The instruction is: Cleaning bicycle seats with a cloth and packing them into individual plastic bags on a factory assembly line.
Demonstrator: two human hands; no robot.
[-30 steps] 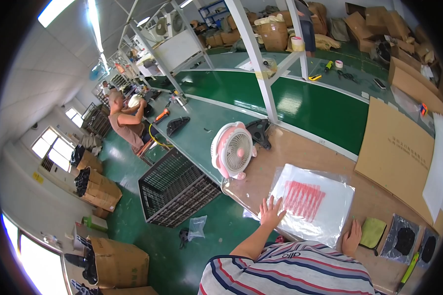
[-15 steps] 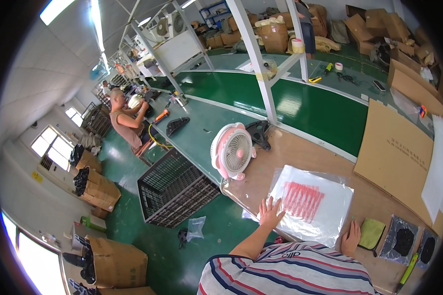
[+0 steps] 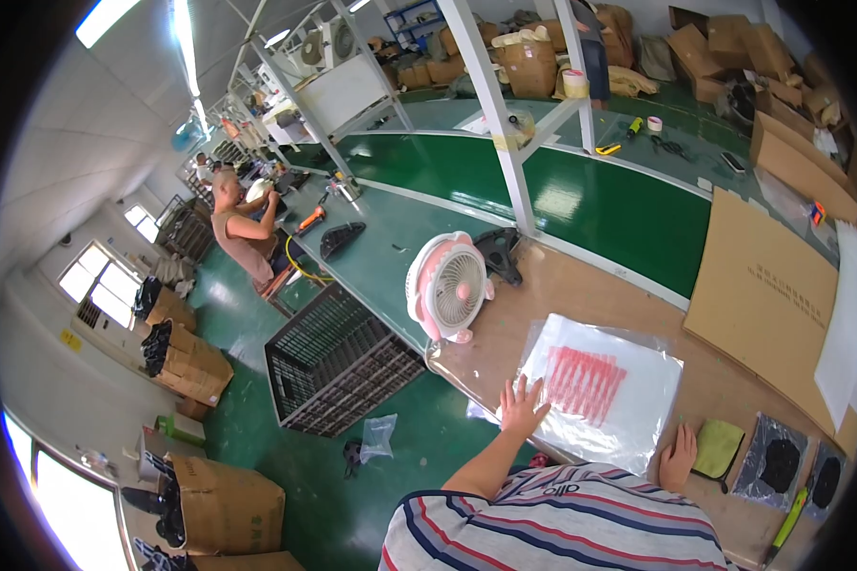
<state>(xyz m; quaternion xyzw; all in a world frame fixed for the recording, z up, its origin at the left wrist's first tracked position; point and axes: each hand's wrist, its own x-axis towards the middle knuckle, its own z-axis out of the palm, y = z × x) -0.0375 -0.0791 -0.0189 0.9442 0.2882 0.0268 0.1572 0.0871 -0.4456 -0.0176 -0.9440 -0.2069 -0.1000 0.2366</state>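
A clear plastic bag with red print [image 3: 607, 385] lies flat on the brown worktable [image 3: 543, 276]. My left hand [image 3: 522, 406] rests with fingers spread on the bag's near left corner. My right hand [image 3: 679, 457] lies flat on the table at the bag's near right edge, beside a green cloth [image 3: 718, 447]. Neither hand grips anything.
A pink desk fan [image 3: 449, 285] stands at the table's left end. A cardboard sheet [image 3: 762, 295] lies at the right, dark bagged items [image 3: 781, 462] at the near right. A black wire crate [image 3: 338, 371] stands on the green floor. Another person [image 3: 243, 233] works far left.
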